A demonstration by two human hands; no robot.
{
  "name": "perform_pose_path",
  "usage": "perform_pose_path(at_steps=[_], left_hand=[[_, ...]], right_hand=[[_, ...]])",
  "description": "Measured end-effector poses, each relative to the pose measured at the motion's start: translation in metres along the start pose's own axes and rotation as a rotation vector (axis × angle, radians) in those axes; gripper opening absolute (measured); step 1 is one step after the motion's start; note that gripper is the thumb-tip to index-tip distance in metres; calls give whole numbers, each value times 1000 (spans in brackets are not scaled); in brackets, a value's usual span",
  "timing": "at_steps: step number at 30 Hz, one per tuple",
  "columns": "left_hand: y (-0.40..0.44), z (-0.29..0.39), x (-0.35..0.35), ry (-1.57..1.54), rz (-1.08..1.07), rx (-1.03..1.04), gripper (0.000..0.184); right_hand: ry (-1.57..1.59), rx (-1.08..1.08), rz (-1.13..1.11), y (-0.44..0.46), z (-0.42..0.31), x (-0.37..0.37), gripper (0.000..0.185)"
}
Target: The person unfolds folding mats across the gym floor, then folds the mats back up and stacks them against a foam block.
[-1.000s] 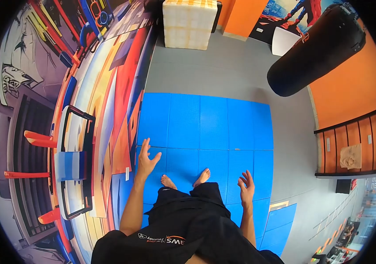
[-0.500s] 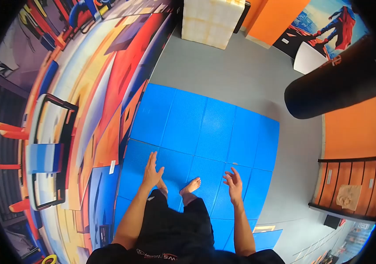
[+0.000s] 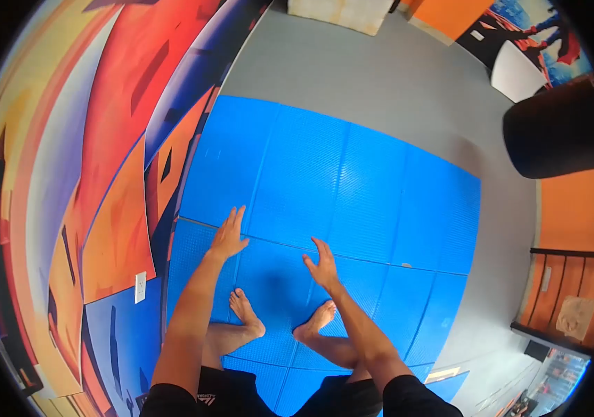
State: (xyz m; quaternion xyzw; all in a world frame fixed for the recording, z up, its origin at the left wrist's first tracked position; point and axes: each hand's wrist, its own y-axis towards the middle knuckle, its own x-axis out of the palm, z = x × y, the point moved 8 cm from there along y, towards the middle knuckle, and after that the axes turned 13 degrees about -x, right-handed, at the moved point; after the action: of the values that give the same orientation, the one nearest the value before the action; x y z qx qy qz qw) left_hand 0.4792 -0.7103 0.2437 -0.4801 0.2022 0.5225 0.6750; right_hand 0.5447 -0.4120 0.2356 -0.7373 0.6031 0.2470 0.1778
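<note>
Blue mat (image 3: 370,187): flat on the grey floor (image 3: 359,66), under both feet. Change: mat fills more of the view; knees now bent outward, suggesting a lowered stance. Left hand (image 3: 228,239) and right hand (image 3: 323,267) have drawn nearer each other, both open, fingers extended, empty, above the mat; no contact seen. Patterned wall (image 3: 119,174) beside mat, left.

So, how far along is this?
Looks done: blue mat laid, left foot and right foot planted on it, legs bent. In hand: nothing; left hand and right hand are open and apart, seemingly above the mat. Remaining: probably any grip or touch by the hands; no end point shows.
</note>
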Motion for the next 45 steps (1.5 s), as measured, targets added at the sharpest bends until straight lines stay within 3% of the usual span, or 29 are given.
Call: perform_pose_path(at_steps=[8, 13, 16, 19, 22, 25, 28, 33, 37, 40, 43, 45], left_hand=[[71, -50, -20, 271, -44, 129, 111], [93, -76, 9, 534, 14, 221, 118], [122, -103, 27, 451, 56, 191, 121], [149, -116, 29, 545, -32, 17, 120], [161, -100, 19, 364, 50, 44, 120], [161, -85, 32, 445, 56, 121, 121], [155, -80, 47, 605, -17, 128, 121], [140, -74, 46, 599, -58, 120, 124], [131, -81, 31, 507, -78, 172, 128], [117, -77, 17, 479, -31, 143, 131], [102, -58, 35, 632, -99, 150, 123], [99, -39, 44, 605, -17, 166, 109]], right_hand=[[-285, -168, -423, 41, 133, 165, 66], [-472, -186, -540, 57, 136, 220, 69], [-590, -116, -520, 60, 124, 232, 73], [-809, -165, -460, 62, 122, 245, 77], [-1041, -243, -453, 60, 116, 256, 79], [-836, -242, -516, 68, 132, 258, 79], [-1002, -381, -441, 60, 132, 261, 81], [-931, -708, -468, 46, 109, 264, 42], [-936, -756, -306, 60, 102, 230, 47], [-899, -700, -361, 74, 88, 197, 49], [-892, -751, -324, 90, 66, 157, 49], [-921, -733, -373, 102, 44, 124, 49]])
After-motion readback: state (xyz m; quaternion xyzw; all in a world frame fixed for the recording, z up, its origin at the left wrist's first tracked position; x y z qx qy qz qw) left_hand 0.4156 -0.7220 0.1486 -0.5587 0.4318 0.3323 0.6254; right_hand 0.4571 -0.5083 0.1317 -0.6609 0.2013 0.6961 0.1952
